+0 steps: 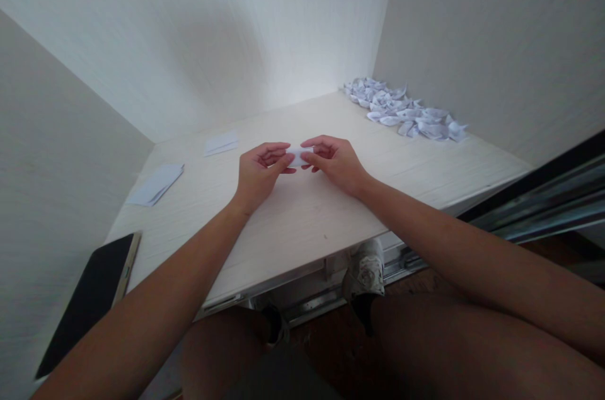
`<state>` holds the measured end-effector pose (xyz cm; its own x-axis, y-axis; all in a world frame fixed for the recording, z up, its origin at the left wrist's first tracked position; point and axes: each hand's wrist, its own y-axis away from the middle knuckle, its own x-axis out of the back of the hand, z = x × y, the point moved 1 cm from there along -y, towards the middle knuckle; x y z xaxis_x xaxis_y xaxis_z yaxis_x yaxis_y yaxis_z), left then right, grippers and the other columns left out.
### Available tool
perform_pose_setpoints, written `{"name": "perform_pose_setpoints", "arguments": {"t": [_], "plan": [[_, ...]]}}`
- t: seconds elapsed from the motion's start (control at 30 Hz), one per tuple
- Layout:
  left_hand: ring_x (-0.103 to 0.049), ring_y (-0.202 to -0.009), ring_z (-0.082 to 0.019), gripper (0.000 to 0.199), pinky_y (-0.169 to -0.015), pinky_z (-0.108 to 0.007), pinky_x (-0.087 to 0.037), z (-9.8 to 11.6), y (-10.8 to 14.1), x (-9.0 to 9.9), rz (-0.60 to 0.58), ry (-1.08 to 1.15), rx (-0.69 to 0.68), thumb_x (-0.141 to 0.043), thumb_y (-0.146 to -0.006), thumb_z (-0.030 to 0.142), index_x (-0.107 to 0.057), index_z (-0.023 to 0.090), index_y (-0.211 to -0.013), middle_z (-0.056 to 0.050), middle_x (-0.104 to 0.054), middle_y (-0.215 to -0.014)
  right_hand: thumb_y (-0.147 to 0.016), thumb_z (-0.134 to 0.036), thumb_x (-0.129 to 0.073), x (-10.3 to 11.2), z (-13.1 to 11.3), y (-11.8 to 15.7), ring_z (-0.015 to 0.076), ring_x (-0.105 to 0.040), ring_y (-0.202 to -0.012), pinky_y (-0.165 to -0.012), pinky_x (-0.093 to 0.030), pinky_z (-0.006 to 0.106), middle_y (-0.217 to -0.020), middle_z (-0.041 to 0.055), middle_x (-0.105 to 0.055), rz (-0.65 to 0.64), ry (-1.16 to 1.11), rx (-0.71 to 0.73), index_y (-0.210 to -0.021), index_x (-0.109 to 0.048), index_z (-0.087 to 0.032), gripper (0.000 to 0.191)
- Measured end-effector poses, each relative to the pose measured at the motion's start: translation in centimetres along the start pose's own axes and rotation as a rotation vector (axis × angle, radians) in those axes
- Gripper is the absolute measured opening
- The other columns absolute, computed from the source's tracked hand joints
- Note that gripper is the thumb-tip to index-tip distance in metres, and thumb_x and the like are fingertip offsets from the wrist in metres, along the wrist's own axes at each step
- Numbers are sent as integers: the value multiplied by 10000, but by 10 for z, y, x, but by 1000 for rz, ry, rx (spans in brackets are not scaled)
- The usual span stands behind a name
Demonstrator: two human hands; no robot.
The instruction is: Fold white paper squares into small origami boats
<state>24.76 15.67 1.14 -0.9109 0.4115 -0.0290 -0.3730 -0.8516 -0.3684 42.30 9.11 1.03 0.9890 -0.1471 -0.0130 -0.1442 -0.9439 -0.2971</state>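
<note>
Between both hands, above the middle of the white tabletop [283, 230], is a small folded piece of white paper [297, 158]. My left hand [262, 170] pinches its left end, thumb on the near face and fingers behind. The right end is gripped the same way by my right hand [335, 164]. The paper looks like a narrow strip, and its ends are covered by my fingers.
Many folded white paper pieces [401, 109] lie heaped along the right wall. To the left are a stack of paper sheets [157, 184] and another small stack of sheets [222, 143]. A dark phone-like slab [89, 299] lies at the front left. Walls enclose the back and sides.
</note>
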Motion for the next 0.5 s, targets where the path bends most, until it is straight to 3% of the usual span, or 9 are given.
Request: {"name": "perform_pose_setpoints", "arguments": {"t": [0.27, 0.5], "plan": [[-786, -752, -212, 388, -726, -388, -720, 0, 2, 1, -13, -10, 60, -947, -659, 405, -787, 147, -901, -51, -795, -811, -742, -367, -869, 1, 3, -1, 151, -690, -726, -640, -557, 304, -809, 13, -752, 21, -38, -16, -913, -727, -208, 273], [-793, -764, -220, 407, -740, -398, -720, 1, 1, 1, -17, -6, 76, -953, -649, 417, -800, 140, -904, -56, -803, -818, -760, -347, -846, 2, 5, -3, 120, -629, -657, -603, -547, 280, -751, -9, -729, 32, 24, 34, -964, -744, -191, 276]]}}
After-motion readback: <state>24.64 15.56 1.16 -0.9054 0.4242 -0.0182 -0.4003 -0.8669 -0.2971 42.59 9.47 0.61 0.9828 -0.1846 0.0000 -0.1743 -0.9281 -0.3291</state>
